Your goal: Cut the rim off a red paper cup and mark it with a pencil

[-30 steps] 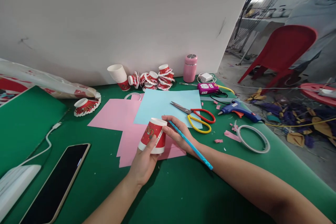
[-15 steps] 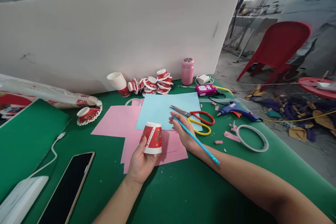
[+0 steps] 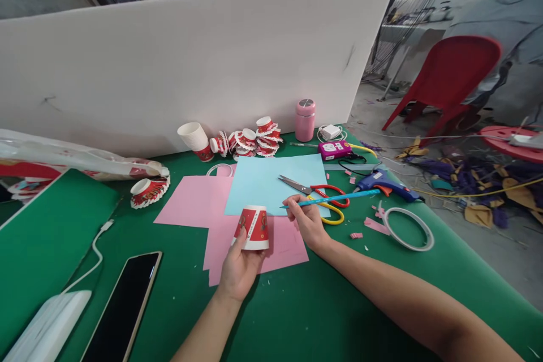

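The left hand (image 3: 241, 272) clasped the paper cup (image 3: 255, 229); apart from it, the right hand (image 3: 309, 225) pinched the blue pencil (image 3: 339, 199); too tight a squeeze risked denting the cup.

My paper cup (image 3: 251, 232) is red with white at both ends, and its slanting white stripe carries small dark marks, while my pencil (image 3: 339, 198) is bright blue. The table (image 3: 178, 317) is green, the large sheet (image 3: 258, 181) is pale blue, and the scissors (image 3: 303, 187) have one red and one yellow handle.
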`<state>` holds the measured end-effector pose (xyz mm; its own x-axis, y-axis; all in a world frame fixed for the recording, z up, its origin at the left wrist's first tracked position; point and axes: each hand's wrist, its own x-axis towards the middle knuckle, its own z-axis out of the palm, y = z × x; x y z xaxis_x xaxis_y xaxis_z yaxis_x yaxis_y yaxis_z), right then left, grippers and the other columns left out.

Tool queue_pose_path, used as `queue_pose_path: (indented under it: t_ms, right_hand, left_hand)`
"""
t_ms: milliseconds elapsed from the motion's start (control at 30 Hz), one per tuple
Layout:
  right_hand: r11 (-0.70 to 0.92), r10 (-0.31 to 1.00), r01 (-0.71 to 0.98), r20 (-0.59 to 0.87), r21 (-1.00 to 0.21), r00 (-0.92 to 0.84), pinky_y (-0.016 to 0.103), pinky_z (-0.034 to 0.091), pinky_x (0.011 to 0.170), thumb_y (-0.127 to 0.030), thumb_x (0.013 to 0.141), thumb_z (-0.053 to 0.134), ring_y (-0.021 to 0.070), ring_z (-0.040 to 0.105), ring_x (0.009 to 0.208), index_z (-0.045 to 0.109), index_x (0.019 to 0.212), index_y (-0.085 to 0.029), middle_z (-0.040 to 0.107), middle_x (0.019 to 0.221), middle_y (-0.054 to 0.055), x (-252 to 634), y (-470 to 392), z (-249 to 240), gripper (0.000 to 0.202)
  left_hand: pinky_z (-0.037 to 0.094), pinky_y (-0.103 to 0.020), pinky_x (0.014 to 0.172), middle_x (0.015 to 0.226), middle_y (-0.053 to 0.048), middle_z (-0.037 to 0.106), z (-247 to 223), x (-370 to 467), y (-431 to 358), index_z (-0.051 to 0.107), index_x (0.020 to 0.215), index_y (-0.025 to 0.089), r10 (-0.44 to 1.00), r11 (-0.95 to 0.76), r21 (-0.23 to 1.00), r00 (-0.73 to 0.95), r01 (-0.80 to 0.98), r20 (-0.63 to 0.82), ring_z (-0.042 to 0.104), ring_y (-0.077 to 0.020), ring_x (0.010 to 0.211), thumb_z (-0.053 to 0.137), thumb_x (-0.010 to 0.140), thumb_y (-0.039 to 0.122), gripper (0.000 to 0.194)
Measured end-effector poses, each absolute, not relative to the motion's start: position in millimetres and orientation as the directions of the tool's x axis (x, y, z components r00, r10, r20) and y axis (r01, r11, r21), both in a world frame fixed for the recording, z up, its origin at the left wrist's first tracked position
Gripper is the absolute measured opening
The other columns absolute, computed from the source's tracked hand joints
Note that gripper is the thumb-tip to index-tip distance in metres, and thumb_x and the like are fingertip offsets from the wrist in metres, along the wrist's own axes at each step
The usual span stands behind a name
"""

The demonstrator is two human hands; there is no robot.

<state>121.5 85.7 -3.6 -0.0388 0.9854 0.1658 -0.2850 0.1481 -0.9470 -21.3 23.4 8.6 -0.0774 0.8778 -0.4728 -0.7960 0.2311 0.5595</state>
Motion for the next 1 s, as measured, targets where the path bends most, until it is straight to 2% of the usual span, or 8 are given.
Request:
queue_pose_path:
  t_ms: [200, 333, 433, 567, 700, 1000]
  right_hand:
    - [0.170, 0.980, -0.255, 0.190, -0.952, -0.058, 0.027, 0.041, 0.051, -0.050, 0.080, 0.055, 0.0116, 0.046, 0.051, 0.059, 0.073, -0.018, 0.049, 0.054, -0.001, 117, 71, 6, 0.032]
    - [0.186, 0.969, -0.274, 0.223, -0.943, -0.109, 0.028, 0.043, 0.051, -0.050, 0.079, 0.056, 0.0129, 0.048, 0.051, 0.061, 0.075, -0.020, 0.052, 0.055, -0.001, 109, 56, 15, 0.031]
    - [0.153, 0.965, -0.292, 0.206, -0.944, -0.162, 0.028, 0.044, 0.052, -0.050, 0.078, 0.057, 0.0128, 0.048, 0.052, 0.061, 0.076, -0.020, 0.053, 0.056, 0.000, 99, 49, 16, 0.031]
    - [0.085, 0.973, -0.301, 0.143, -0.950, -0.179, 0.027, 0.043, 0.051, -0.050, 0.078, 0.057, 0.0119, 0.046, 0.050, 0.060, 0.075, -0.019, 0.050, 0.054, -0.001, 86, 45, 14, 0.031]
    - [0.043, 0.981, -0.279, 0.093, -0.959, -0.171, 0.025, 0.039, 0.048, -0.051, 0.079, 0.055, 0.0106, 0.043, 0.048, 0.058, 0.072, -0.019, 0.047, 0.053, -0.002, 76, 41, 13, 0.033]
    - [-0.019, 0.982, -0.289, 0.037, -0.957, -0.185, 0.023, 0.035, 0.048, -0.047, 0.085, 0.049, 0.0098, 0.040, 0.050, 0.056, 0.076, -0.018, 0.044, 0.057, -0.003, 71, 38, 8, 0.031]
  left_hand:
    - [0.047, -0.024, 0.058, 0.086, -0.003, 0.069, 16, -14, 18, 0.064, 0.100, 0.019, 0.894, 0.199, 0.708, -0.171, -0.678, -0.415, 0.062, -0.0150, 0.071, 0.065, 0.074, 0.033, 0.029]
    - [0.047, -0.025, 0.071, 0.092, -0.002, 0.069, 11, -11, 9, 0.065, 0.099, 0.022, 0.897, 0.147, 0.836, -0.285, -0.529, -0.338, 0.062, -0.0173, 0.086, 0.066, 0.072, 0.037, 0.030]
    - [0.046, -0.028, 0.080, 0.098, -0.003, 0.069, 3, -9, -1, 0.065, 0.102, 0.024, 0.905, 0.114, 0.873, -0.313, -0.473, -0.288, 0.060, -0.0203, 0.097, 0.066, 0.073, 0.035, 0.030]
    - [0.044, -0.030, 0.085, 0.103, -0.003, 0.068, -2, -9, -14, 0.066, 0.100, 0.024, 0.902, 0.070, 0.862, -0.337, -0.502, -0.269, 0.057, -0.0230, 0.105, 0.067, 0.072, 0.030, 0.029]
    - [0.045, -0.029, 0.085, 0.100, -0.002, 0.069, 6, -10, -15, 0.067, 0.096, 0.022, 0.907, 0.069, 0.835, -0.314, -0.546, -0.280, 0.059, -0.0216, 0.101, 0.069, 0.070, 0.027, 0.026]
    - [0.046, -0.028, 0.079, 0.096, -0.002, 0.069, 16, -6, -6, 0.067, 0.095, 0.022, 0.868, 0.103, 0.745, -0.306, -0.659, -0.390, 0.062, -0.0193, 0.092, 0.064, 0.075, 0.036, 0.024]
